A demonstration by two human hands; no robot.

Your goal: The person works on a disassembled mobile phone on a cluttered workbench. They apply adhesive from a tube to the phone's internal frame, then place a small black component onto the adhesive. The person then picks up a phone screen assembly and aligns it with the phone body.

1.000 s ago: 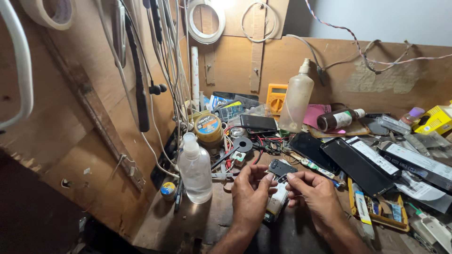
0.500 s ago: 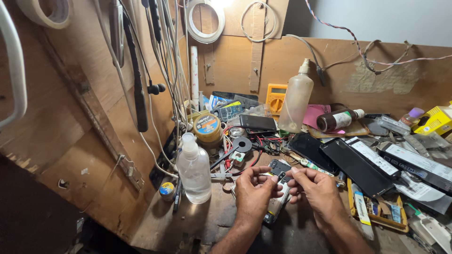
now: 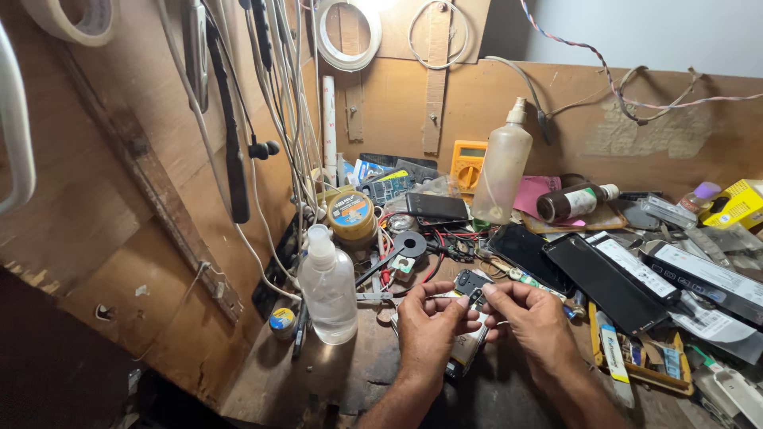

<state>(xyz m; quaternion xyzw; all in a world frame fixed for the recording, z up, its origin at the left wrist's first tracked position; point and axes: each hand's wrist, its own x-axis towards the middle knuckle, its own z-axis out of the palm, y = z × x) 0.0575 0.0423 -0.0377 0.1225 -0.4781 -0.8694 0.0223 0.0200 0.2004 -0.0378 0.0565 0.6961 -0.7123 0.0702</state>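
Head camera looks down, fairly close, over a workbench [image 3: 334,381], seemingly tilted

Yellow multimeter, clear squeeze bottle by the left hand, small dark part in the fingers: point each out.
yellow multimeter [image 3: 468,161], head view, on its front face
clear squeeze bottle [image 3: 329,291], head view, mid-body
small dark part [image 3: 472,282], head view, on its top surface

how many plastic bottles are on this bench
3: a clear bottle left of the left hand, a tall cloudy bottle by the back wall, a dark bottle lying beside it. Clutter may hide more.
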